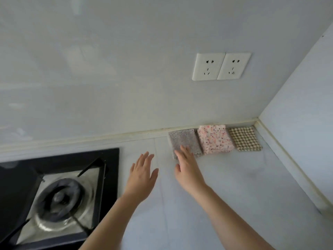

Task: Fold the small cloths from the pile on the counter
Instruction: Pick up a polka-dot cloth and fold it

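Three folded cloths, grey (183, 141), pink (214, 138), checked (244, 138), sit in a row on the tabletop (234, 177) right of the stove (59, 195); both hands flat, fingers spread, gripping nothing, right hand (188, 170) touching grey, left hand (142, 175) clear; light, limp fabric, best pinched by corners.

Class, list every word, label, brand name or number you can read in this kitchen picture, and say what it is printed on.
None: no readable text anywhere.
The wall sockets show only pin holes, no lettering.
The three folded cloths carry patterns only.
The gas hob shows no visible markings.
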Tool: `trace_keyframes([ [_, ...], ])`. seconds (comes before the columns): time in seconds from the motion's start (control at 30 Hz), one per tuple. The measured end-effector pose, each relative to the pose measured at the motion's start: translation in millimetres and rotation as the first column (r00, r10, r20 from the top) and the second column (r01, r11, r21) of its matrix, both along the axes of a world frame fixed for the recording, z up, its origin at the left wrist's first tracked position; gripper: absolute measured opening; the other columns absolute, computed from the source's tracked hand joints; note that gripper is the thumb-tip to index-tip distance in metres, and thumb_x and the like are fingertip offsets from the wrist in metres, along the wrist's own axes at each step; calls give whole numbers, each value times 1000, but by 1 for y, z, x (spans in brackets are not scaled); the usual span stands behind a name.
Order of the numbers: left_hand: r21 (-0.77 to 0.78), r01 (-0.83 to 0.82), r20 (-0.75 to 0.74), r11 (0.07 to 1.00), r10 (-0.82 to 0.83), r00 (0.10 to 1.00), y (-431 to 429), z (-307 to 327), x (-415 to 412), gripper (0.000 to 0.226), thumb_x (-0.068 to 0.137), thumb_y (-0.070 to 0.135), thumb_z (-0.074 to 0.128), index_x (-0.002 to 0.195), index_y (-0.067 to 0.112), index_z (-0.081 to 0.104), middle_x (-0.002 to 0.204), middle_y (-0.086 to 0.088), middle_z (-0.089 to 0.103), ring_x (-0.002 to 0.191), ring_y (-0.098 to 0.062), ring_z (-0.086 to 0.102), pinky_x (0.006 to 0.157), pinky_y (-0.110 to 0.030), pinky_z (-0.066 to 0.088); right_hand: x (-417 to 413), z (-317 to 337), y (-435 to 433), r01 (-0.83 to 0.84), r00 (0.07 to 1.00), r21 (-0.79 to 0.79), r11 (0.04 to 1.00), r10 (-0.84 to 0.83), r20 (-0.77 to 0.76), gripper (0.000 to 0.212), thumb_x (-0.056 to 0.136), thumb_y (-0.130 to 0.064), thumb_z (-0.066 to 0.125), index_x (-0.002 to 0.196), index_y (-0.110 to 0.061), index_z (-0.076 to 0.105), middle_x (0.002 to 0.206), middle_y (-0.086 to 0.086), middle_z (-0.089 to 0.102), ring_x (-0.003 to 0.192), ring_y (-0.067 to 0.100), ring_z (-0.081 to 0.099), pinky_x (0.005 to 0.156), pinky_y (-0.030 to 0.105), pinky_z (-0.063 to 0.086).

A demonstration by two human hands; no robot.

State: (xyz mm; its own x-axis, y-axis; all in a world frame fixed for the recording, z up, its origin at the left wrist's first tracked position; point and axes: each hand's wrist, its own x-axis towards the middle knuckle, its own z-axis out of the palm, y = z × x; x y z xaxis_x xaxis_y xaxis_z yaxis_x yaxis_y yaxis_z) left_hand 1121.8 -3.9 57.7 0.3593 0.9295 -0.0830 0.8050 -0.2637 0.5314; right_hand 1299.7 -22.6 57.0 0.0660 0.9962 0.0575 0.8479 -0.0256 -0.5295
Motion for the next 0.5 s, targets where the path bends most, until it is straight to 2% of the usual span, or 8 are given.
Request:
trace_keyframes([
  [0.1,50,-28,113,998,22,993,-52,22,-63,63,88,53,24,135,19,46,140,2,47,132,-20,42,110,-36,32,-60,19,-46,27,987,-5,1000,-28,-156,47,96,-5,46,143,-6,42,159,12,25,150,26,13,122,36,13],
  [0.17,82,-61,145,995,49,988,-87,39,-109,51,92,46,34,131,17,50,133,1,53,126,-22,47,107,-39,37,-106,32,-75,26,976,14,1000,-23,-215,46,97,-8,47,143,-10,43,158,9,27,150,23,15,121,30,14],
  [0.27,121,-116,193,986,92,977,-140,58,-185,34,98,30,47,130,18,51,130,2,53,122,-19,49,102,-41,42,-181,51,-119,21,966,67,998,-3,-257,45,98,-9,48,142,-11,44,156,6,32,148,19,21,116,21,13],
  [0.37,139,-169,205,976,139,969,-188,67,-257,31,98,28,49,128,22,51,129,7,53,122,-13,47,100,-37,43,-254,62,-160,-43,947,68,997,63,-315,44,98,-9,48,142,-15,45,153,0,36,144,13,29,113,17,19],
  [0.5,120,-280,206,952,252,946,-223,69,-341,31,98,25,49,128,21,53,128,7,53,120,-14,47,101,-38,42,-335,66,-187,-161,931,9,987,155,-331,45,99,-15,48,143,-22,43,152,-8,36,142,5,29,107,12,21],
])
